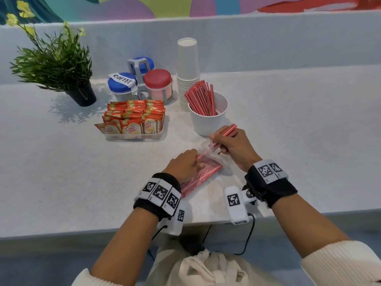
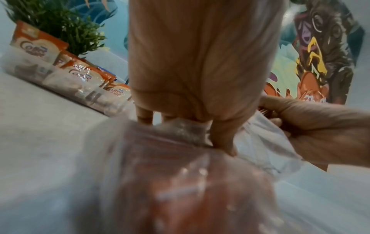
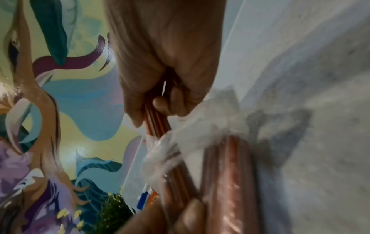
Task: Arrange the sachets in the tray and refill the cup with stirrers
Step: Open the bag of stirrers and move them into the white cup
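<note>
Green leaves of a potted plant (image 1: 55, 65) fill the upper left of my head view, on the pale bench (image 1: 61, 172). Right of it I see three lidded jars (image 1: 140, 83) in a grey holder, and just in front of them the clear tray (image 1: 134, 136) packed with upright orange sachets (image 1: 134, 118). At centre frame my left hand (image 1: 184, 165) presses down on a clear plastic bag (image 1: 201, 174) of red stirrers lying flat on the bench, thumb and fingers pinning its near-open end. Right of that, my right hand (image 1: 232, 146) is curled around a bundle of stirrers (image 1: 226, 134) drawn partly out of the bag's mouth. Just above it stands the white cup (image 1: 208, 118), already holding many stirrers, with a stack of paper cups (image 1: 187, 69) behind.
</note>
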Action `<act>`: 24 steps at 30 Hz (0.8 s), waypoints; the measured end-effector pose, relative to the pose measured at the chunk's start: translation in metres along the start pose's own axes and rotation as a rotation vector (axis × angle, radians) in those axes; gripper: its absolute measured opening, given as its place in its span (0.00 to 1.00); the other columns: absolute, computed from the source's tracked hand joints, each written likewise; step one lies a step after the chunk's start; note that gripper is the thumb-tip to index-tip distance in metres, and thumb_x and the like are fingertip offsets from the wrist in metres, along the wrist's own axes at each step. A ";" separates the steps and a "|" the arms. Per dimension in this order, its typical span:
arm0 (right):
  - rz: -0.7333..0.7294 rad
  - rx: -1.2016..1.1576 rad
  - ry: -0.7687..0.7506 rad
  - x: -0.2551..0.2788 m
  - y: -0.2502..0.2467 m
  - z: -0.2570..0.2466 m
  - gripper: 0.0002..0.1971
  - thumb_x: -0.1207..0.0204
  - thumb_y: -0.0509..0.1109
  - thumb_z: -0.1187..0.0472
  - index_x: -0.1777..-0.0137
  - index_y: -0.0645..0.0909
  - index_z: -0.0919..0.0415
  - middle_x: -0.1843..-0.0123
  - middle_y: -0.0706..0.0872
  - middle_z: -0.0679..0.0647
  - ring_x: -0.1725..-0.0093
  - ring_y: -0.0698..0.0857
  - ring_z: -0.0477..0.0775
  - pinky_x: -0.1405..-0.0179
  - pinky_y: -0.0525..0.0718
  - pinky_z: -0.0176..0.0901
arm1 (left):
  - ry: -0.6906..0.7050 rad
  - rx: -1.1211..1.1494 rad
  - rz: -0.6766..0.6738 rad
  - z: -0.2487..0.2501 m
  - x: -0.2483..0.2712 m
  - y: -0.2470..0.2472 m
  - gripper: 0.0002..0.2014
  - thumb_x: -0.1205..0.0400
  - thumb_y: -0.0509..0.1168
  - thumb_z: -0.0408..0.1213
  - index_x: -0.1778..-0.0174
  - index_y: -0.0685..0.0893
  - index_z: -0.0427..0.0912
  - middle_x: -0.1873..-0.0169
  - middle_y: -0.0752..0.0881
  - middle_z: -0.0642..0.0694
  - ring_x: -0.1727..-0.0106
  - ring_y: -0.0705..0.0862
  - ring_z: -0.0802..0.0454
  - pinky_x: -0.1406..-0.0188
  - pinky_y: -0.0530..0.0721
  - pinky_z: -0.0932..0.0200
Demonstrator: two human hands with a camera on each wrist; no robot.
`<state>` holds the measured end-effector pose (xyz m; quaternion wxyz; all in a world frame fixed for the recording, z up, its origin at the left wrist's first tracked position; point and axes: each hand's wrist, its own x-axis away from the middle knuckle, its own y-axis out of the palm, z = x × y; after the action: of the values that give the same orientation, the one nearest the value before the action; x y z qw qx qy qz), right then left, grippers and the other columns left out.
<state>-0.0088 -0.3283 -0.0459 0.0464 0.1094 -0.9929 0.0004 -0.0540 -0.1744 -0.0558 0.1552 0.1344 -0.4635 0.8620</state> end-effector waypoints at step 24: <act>0.454 -0.390 -0.097 -0.016 -0.013 -0.026 0.14 0.21 0.68 0.56 0.68 0.72 0.55 0.85 0.73 0.45 0.82 0.72 0.44 0.72 0.74 0.40 | 0.018 -0.042 0.120 0.000 -0.009 -0.001 0.11 0.20 0.62 0.31 0.43 0.80 0.36 0.46 0.85 0.37 0.43 0.82 0.40 0.42 0.80 0.50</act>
<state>0.0117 -0.3369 -0.0214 0.0176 -0.1262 -0.9744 -0.1850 -0.0448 -0.1747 -0.0586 0.1099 0.0955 -0.4873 0.8610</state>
